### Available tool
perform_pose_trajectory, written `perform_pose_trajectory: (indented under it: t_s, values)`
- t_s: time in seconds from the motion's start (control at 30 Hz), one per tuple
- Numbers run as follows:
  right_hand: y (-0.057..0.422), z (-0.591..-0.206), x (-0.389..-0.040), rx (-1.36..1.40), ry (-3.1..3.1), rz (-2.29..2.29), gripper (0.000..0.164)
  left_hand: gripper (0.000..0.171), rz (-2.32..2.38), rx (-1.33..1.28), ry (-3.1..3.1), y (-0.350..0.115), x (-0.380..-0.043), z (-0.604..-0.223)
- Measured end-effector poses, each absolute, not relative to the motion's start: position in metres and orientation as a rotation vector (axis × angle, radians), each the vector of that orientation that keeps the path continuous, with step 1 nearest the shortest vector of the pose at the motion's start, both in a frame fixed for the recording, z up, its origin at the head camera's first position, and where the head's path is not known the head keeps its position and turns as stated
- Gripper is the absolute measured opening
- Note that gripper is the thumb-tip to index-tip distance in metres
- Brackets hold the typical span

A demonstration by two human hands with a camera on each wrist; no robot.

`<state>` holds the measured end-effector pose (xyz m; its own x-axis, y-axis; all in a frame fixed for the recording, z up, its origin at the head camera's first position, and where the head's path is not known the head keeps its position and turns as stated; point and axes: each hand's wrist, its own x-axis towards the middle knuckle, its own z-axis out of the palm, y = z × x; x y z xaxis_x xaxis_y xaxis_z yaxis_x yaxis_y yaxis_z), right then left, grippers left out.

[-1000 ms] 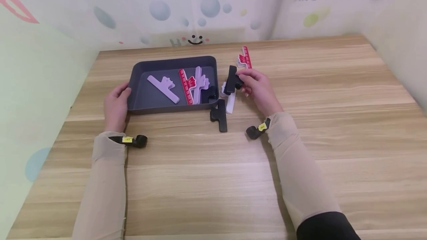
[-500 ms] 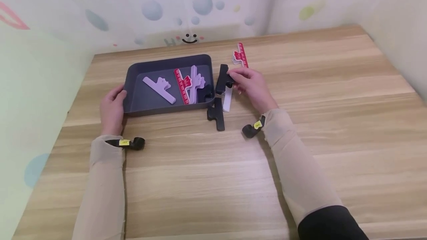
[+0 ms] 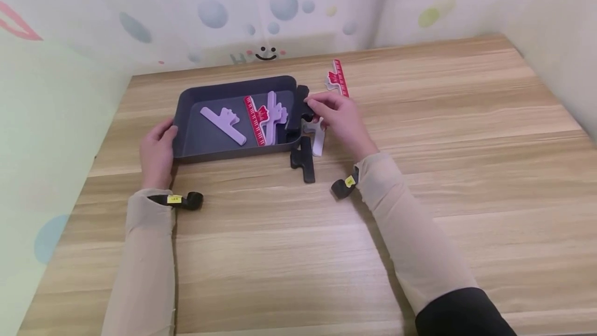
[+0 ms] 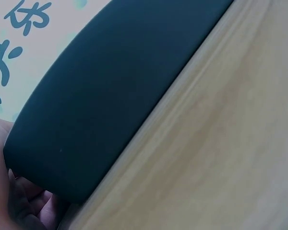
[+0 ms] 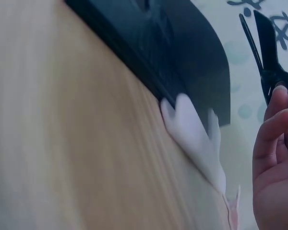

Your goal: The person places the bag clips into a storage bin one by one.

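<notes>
We see the right hand (image 3: 339,121) pinch a black clip (image 3: 297,108) over the right rim of the tray (image 3: 228,154), long axis near-to-far, handles pointing right, left hand (image 3: 157,153) gripping the tray's left end.

left hand (image 4: 0,187) on dark tray (image 4: 101,96)

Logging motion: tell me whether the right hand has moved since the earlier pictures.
Yes: the right hand moved left, toward the tray, judged against the red clip on the table.

Wood table (image 3: 261,253) | 1 tray (image 3: 224,154) | 1 black clip (image 3: 307,162) | 1 white clip (image 3: 318,142) | 1 red clip (image 3: 341,78)
</notes>
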<state>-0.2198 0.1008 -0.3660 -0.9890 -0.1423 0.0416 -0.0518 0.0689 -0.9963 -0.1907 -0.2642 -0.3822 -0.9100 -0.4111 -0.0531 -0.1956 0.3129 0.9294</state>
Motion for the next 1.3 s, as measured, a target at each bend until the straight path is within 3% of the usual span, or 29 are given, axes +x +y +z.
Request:
perform_pose_trajectory:
  t_s: [0.53, 1.3]
  values:
    - [0.08, -0.367, -0.212, -0.356, 2.325, -1.862, 0.022, 0.039, -1.714, 0.556, -2.351, -0.265, -0.19, -0.382]
    - [0.079, -0.358, -0.2, -0.325, 2.193, -1.987, 0.021, 0.038, -1.684, 0.555, -2.361, -0.264, -0.19, -0.381]
